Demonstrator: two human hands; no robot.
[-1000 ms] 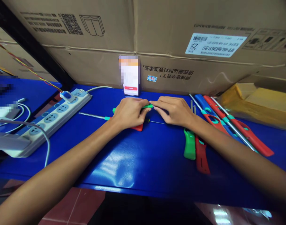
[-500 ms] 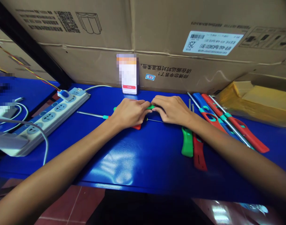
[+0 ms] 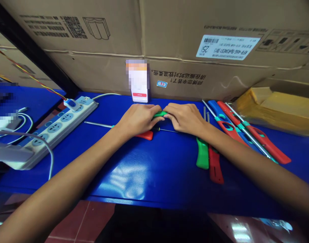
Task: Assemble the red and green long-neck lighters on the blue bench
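My left hand (image 3: 138, 118) and my right hand (image 3: 186, 116) meet over the middle of the blue table. Both are closed on a green lighter (image 3: 159, 114), whose middle part shows between them; the rest is covered by the fingers. Under my left hand lies a red long-necked lighter (image 3: 145, 135), its metal tube (image 3: 97, 124) pointing left. A thin screwdriver (image 3: 167, 130) with a dark handle end lies just below the hands. Beside my right forearm rest a green lighter handle (image 3: 202, 153) and a red one (image 3: 216, 167), partly hidden by the arm.
Several red and blue long lighters (image 3: 271, 143) lie at the right, near an opened cardboard box (image 3: 283, 108). A lit phone (image 3: 140, 91) leans against a large carton (image 3: 106, 72) at the back. At the left sit a power strip (image 3: 54, 128) and white cables (image 3: 52, 158).
My left hand has shifted slightly left, and more of the green lighter shows between the hands. More of the red lighter and the screwdriver's end is visible. The view has moved a little.
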